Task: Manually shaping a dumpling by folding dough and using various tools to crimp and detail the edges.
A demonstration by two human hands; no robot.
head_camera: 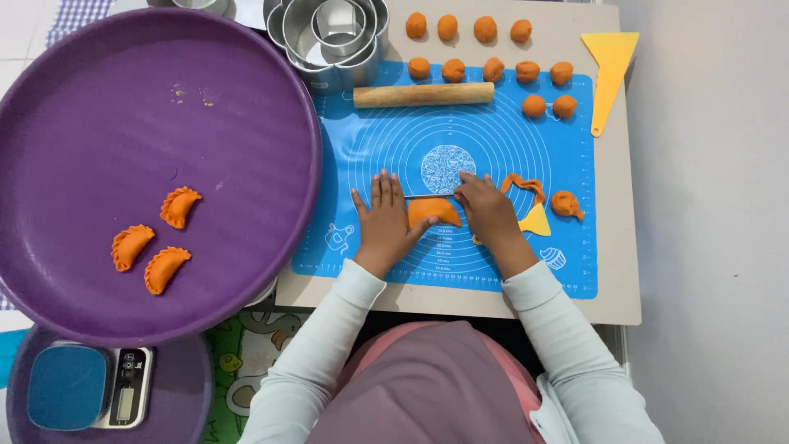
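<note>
A folded orange dough half-moon [434, 211] lies on the blue silicone mat [493, 140]. My left hand [384, 220] rests flat on the mat, fingers spread, touching the pastry's left end. My right hand [487, 211] presses at its right end, fingers curled; a thin metal edge shows just above the pastry between the hands. Whether the right hand grips something is hidden. Orange dough trimmings [523, 184] and a lump [565, 203] lie right of my right hand, beside a small yellow scraper [535, 222].
A big purple tray [99, 99] at left holds three crimped orange pastries [156, 241]. Several dough balls [493, 49], a wooden rolling pin [424, 94], nested metal cutters [333, 33] and a yellow spatula [609, 70] lie at the back. A kitchen scale [90, 386] sits bottom left.
</note>
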